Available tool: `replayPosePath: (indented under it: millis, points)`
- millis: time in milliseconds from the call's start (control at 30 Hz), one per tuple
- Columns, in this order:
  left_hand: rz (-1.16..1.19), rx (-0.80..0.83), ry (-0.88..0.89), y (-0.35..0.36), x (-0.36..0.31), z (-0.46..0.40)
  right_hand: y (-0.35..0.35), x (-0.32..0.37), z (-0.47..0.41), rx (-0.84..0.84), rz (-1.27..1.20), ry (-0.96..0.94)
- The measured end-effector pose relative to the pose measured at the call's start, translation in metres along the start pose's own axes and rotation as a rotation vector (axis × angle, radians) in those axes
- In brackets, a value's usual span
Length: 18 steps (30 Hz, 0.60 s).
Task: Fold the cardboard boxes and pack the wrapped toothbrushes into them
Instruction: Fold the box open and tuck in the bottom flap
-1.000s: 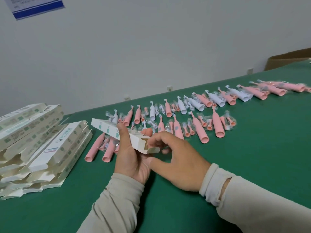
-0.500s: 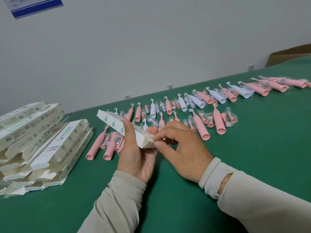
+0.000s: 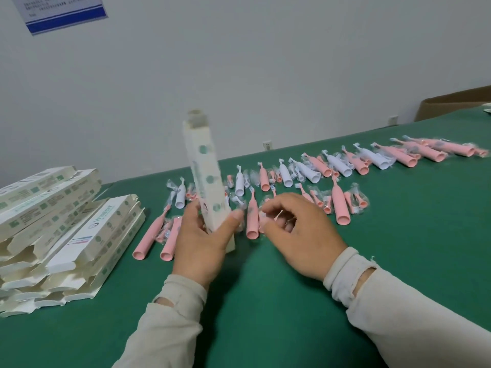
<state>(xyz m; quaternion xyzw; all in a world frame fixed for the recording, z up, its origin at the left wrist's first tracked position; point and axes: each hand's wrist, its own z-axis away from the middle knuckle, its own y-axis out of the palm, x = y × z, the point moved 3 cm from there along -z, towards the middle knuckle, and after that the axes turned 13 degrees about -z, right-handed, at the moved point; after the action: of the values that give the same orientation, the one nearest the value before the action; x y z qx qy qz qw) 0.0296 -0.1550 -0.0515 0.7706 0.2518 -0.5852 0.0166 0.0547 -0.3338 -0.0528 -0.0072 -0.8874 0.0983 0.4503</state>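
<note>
White printed cardboard, formed into one long narrow box (image 3: 206, 179), stands nearly upright on the green tabletop (image 3: 398, 248), tilted slightly, its upper end open with flaps raised. Your left hand (image 3: 202, 243) grips it near the base, thumb on one face and fingers (image 3: 192, 211) wrapped round the other. Your right hand (image 3: 297, 235) hovers just beside it over the toothbrushes, fingers loosely curled; whether they pinch a wrapped item cannot be told, as that area is blurred.

Progress, as judged: early. One box appears erected with its lower end closed against the tabletop; nothing is visibly inside it. The pile of flat and part-folded white cardboard boxes (image 3: 61, 221) at your left remains to be formed. No packed, closed box can be identified with certainty.

Outstanding stock: a long row of pink and white wrapped toothbrushes (image 3: 332, 171) in clear film, running from just behind your hands away to the far right. Two pink handles (image 3: 151, 235) lie just left of your left hand, near the box pile.

Surroundings: a brown carton (image 3: 451, 102) at the far right edge, wall sockets (image 3: 267, 145) and a blue-bordered notice (image 3: 63, 11) on the wall.

Obstruction: toothbrushes crowd close around the box base, so you could knock it or snag film when picking.
</note>
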Motion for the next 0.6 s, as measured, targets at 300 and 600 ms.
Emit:
replayPosePath:
  millis: [300,600]
  points:
    - [-0.923,-0.053,0.289,-0.02,0.014,-0.013,-0.046,0.0,-0.019,-0.38,-0.414,0.139]
    - [-0.91,-0.039,0.271,-0.018,0.014,-0.013,-0.056,0.014,-0.021,-0.012,0.446,-0.275]
